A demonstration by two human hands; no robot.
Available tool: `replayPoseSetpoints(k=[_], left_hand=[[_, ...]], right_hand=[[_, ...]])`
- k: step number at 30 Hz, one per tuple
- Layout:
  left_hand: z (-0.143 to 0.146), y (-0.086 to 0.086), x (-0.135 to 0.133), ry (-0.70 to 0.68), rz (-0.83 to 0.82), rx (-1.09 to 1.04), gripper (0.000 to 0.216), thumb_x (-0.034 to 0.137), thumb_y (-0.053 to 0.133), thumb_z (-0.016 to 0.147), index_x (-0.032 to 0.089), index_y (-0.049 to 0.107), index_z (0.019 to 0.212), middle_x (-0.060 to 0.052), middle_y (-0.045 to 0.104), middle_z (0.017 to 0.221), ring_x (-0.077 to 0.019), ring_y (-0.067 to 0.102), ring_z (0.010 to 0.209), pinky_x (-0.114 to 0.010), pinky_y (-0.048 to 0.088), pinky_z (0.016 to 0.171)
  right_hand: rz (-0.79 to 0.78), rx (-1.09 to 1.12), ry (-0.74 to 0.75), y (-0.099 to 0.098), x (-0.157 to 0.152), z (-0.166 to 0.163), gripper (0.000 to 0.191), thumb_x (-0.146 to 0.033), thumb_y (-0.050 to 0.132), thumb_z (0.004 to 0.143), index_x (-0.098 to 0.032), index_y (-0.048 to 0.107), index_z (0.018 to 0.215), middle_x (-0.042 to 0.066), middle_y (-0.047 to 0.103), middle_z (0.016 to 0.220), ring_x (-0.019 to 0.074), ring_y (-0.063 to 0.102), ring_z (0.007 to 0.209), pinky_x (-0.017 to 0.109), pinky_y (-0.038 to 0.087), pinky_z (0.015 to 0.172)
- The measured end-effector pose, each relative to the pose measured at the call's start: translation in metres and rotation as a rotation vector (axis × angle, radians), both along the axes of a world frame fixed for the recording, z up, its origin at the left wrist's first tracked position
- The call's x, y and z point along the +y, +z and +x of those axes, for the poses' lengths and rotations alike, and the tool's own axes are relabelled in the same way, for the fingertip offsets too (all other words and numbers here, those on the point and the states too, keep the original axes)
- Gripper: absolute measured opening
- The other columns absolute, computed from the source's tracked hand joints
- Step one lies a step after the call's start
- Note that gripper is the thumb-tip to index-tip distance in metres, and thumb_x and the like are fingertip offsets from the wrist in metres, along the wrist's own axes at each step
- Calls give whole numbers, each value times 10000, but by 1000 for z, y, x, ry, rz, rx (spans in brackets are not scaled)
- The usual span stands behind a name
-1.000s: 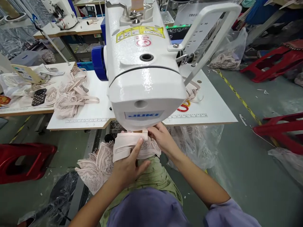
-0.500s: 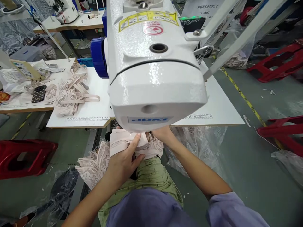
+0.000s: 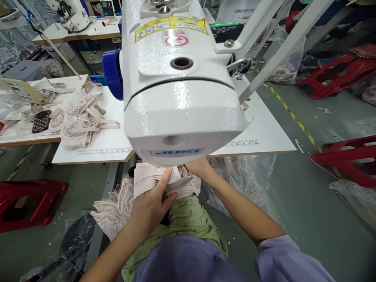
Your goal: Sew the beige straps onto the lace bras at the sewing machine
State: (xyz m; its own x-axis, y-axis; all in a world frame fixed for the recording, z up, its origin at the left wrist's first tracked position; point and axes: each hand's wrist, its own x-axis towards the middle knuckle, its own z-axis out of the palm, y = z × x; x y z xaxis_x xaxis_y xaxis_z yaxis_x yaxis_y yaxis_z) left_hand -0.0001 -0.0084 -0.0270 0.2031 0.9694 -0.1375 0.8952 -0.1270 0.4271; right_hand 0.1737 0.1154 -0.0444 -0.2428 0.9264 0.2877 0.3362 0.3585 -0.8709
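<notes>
Under the head of a white sewing machine lies a pale beige lace bra, partly hidden by the machine. My left hand grips its near side, the thumb on top of the fabric and the other fingers curled out of sight. At the bra's right side is my right hand; its fingers disappear beneath the machine head, so their grip cannot be seen. A stack of similar lace pieces hangs left of my left hand, beside my green-clad lap.
Several more bras lie on the white table to the left, near a dark patterned phone. Red stools stand on both sides, one a red stool at left. Clear plastic bags hang below the table's right part.
The camera view has shifted slightly, so the machine sits further left in the picture. Both hands keep nearly the same place on the bra.
</notes>
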Motion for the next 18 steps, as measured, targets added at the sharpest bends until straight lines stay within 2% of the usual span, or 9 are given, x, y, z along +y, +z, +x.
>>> replayPoseSetpoints(k=[5, 8, 11, 18], left_hand=[[2, 0, -1, 1, -14, 4, 676, 476, 490, 973, 353, 204, 1573, -53, 713, 1151, -209, 685, 720, -240, 442, 567], [3, 2, 1, 22, -15, 4, 659, 443, 517, 964, 346, 256, 1562, -54, 713, 1140, -205, 682, 728, -231, 429, 554], [3, 3, 2, 23, -18, 7, 665, 429, 522, 961, 323, 263, 1564, -46, 730, 1014, -201, 675, 698, -227, 413, 535], [-5, 1, -4, 20, 59, 57, 638, 452, 491, 976, 296, 279, 1557, -48, 733, 975, -161, 636, 564, -226, 362, 486]], right_hand=[[-18, -9, -10, 1, 0, 0, 164, -328, 496, 922, -251, 549, 788, 57, 548, 866, 242, 531, 870, 397, 506, 777], [-15, 4, -10, 1, 0, 0, 126, -313, 511, 913, -252, 572, 821, 54, 568, 885, 239, 538, 866, 395, 510, 785], [-29, 19, -28, 1, -1, -2, 97, -271, 516, 896, -249, 584, 831, 54, 587, 906, 234, 544, 863, 390, 510, 792], [-69, 161, -66, -5, -7, -5, 132, -285, 545, 881, -225, 619, 972, 70, 625, 1107, 197, 576, 846, 363, 514, 818]])
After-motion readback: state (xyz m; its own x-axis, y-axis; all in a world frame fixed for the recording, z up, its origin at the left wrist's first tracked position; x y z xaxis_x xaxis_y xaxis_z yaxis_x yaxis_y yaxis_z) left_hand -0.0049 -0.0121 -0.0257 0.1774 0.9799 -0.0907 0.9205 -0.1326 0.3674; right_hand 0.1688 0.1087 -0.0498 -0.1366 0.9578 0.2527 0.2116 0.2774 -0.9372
